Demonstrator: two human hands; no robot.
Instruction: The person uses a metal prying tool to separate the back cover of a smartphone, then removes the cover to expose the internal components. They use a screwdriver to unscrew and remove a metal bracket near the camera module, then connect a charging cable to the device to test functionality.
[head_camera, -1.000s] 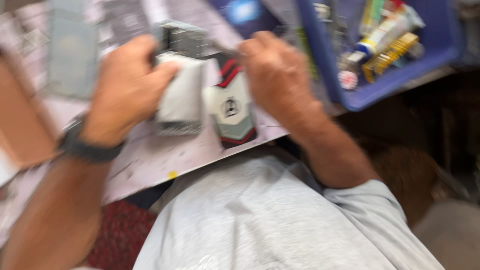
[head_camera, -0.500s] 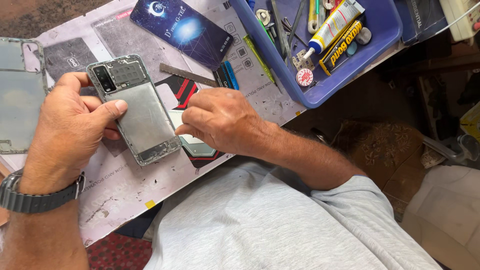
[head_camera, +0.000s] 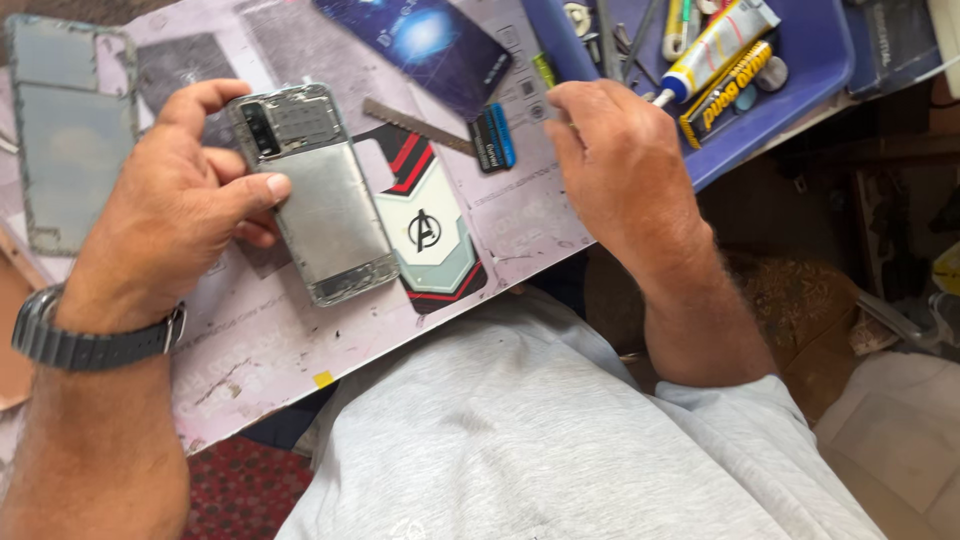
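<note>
My left hand grips an opened phone with its back cover off, thumb on its left edge, and holds it over the work mat. A red, white and black phone case lies partly under the phone. My right hand is at the edge of the blue tray, fingers curled down beside the white tip of a glue tube. I cannot see whether those fingers hold anything.
A dark blue back cover, a thin metal strip and a small blue pack lie on the mat. A grey phone frame lies at far left. The tray holds a yellow-and-black box and several tools.
My right hand left the phone and moved up and right to the tray edge, uncovering the patterned case. My left hand still holds the phone, now closer to me.
</note>
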